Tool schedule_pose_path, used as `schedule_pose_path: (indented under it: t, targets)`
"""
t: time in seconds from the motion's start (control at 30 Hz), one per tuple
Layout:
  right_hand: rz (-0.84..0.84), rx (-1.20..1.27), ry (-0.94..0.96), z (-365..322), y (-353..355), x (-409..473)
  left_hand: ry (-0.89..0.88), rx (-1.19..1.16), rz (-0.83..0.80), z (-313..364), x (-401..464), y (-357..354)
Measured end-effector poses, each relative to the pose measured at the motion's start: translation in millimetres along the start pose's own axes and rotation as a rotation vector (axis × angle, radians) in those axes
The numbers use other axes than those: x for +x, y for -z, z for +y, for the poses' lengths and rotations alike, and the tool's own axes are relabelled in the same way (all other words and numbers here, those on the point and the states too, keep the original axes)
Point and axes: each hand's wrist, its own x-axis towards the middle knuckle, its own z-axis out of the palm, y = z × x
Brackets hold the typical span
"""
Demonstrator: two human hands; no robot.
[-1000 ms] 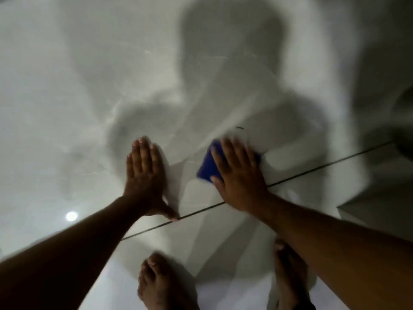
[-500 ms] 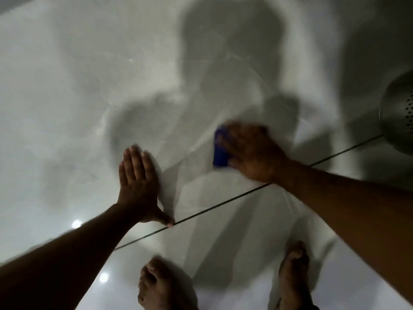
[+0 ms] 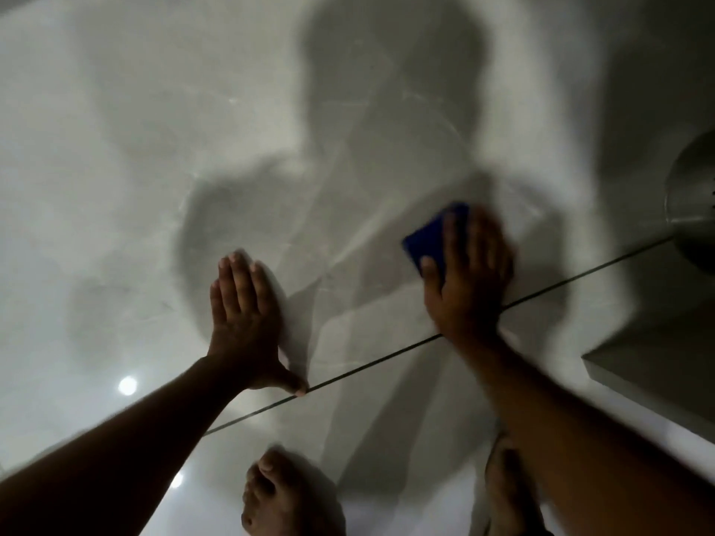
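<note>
We press the blue pad (image 3: 429, 237) flat against the glossy pale tile (image 3: 154, 148) under our right hand (image 3: 470, 288). The fingers lie stretched over its top and the thumb runs along its near edge. It is a pressing hold, not a clenched one. Blur hides whether the thumb nips the edge. Only the pad's far-left corner shows beyond the fingers.

We judge the pad to be light and soft, a sponge or folded cloth that gives under the palm. On a shiny, perhaps wet tile it will likely slide easily and could slip out sideways. The best hold is the palm square over its middle, with the thumb and little finger hooked over opposite edges if it has to be lifted.

Our left hand (image 3: 243, 323) lies well to the left of the grip, flat on the tile and holding nothing. Its fingers are together and its thumb tip touches the dark grout line (image 3: 387, 359). That line runs on under the wrist of the working hand.

To the right of the grip, near the frame edge, sits a round perforated metal disc (image 3: 692, 210). Nearer to us on that side is a raised pale ledge (image 3: 650, 365). Both limit how far a stroke can go to the right. Behind the grip, towards us, our bare left foot (image 3: 278, 497) and right foot (image 3: 507, 493) stand on the tile. A bright light reflection (image 3: 127, 385) shows beyond the left arm.
</note>
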Motion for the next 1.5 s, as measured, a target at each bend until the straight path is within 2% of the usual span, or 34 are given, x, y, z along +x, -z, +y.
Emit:
schedule_pose_path:
  t: [0.03, 0.07, 0.1, 0.13, 0.17, 0.23, 0.27, 0.3, 0.33, 0.37, 0.47, 0.5, 0.53, 0.57, 0.67, 0.7, 0.73, 0.77, 0.8, 0.87, 0.93, 0.97, 1.0, 1.07, 1.13, 1.23, 1.27, 1.3, 1.33, 1.37, 1.43, 1.5]
  targets:
    - [0.082, 0.02, -0.312, -33, -3, -20, -0.008, 0.003, 0.005, 0, 0, 0]
    - [0.093, 0.072, -0.492, -70, -3, -38, -0.009, 0.0, 0.004, 0, 0, 1]
    - [0.026, 0.147, -0.516, -106, -2, -53, -0.007, -0.011, 0.001, 1, -1, 2]
    - [-0.079, 0.184, -0.351, -133, -1, -67, -0.013, -0.021, 0.005, 0, -1, 2]
    - [-0.169, 0.195, -0.038, -147, -3, -79, -0.024, -0.025, 0.016, -1, -1, 2]
    - [-0.294, 0.188, 0.664, -127, -7, -65, -0.037, -0.01, 0.029, -4, -1, 1]
    - [-0.316, 0.171, 0.905, -103, -6, -39, -0.036, -0.002, 0.038, -6, 0, -1]
    - [-0.306, 0.119, 1.024, -81, -6, -11, -0.036, 0.008, 0.05, -7, 1, -2]
    - [-0.278, 0.06, 0.993, -59, -6, 17, -0.036, 0.018, 0.056, -6, 2, -4]
    - [-0.211, 0.018, 0.81, -43, -6, 39, -0.035, 0.021, 0.056, -6, 2, -5]
    - [0.012, -0.001, -0.168, -59, -2, 62, -0.016, 0.012, 0.045, -5, 1, -3]
    - [0.036, 0.021, -0.318, -85, -2, 57, -0.018, 0.005, 0.041, -4, 1, -2]
    - [-0.003, 0.071, -0.283, -111, -3, 49, -0.022, -0.002, 0.042, -4, 1, 0]
    - [-0.085, 0.113, -0.094, -133, -3, 38, -0.03, -0.003, 0.049, -5, 1, 1]
    - [-0.317, 0.106, 0.742, -133, 0, 13, -0.063, 0.074, 0.085, -14, -7, 4]
    - [-0.338, 0.071, 0.943, -111, 3, 24, -0.067, 0.092, 0.108, -20, -12, 5]
    - [-0.332, 0.026, 1.042, -87, 5, 40, -0.054, 0.087, 0.137, -28, -17, 5]
    - [-0.298, -0.015, 1.026, -63, 6, 57, -0.023, 0.067, 0.15, -35, -21, 6]
    - [-0.265, -0.044, 0.899, -40, 6, 73, 0.01, 0.044, 0.141, -41, -24, 6]
    - [-0.196, -0.059, 0.487, -17, 9, 93, 0.048, 0.0, 0.119, -46, -23, 7]
    - [-0.129, -0.02, 0.116, -49, 8, 87, 0.042, -0.017, 0.12, -44, -21, 6]
    - [-0.12, 0.014, 0.005, -81, 5, 77, 0.036, -0.019, 0.124, -42, -20, 6]
    - [-0.141, 0.06, -0.008, -116, 2, 63, 0.032, -0.019, 0.136, -43, -19, 6]
    - [-0.228, 0.14, 0.204, -181, -7, 28, 0.026, -0.041, 0.166, -50, -21, 3]
    - [-0.301, 0.15, 0.486, -205, -12, -8, 0.01, -0.056, 0.194, -57, -24, 0]
    - [-0.359, 0.103, 1.023, -145, -7, -13, -0.02, -0.051, 0.223, -61, -27, 1]
    - [-0.356, 0.057, 1.133, -114, -5, 1, -0.029, -0.055, 0.231, -61, -26, 2]
    - [-0.349, 0.009, 1.142, -83, -2, 19, -0.029, -0.062, 0.237, -60, -25, 2]
    - [-0.338, -0.032, 1.035, -54, 1, 37, -0.026, -0.067, 0.238, -60, -26, 2]
    - [-0.318, -0.076, 0.851, -29, 6, 48, -0.022, -0.069, 0.242, -59, -26, 2]
    - [-0.254, -0.109, 0.358, -6, 16, 40, -0.01, -0.065, 0.25, -57, -24, -1]
    - [-0.202, -0.044, -0.141, -30, 16, -1, 0.017, -0.035, 0.257, -55, -26, -1]
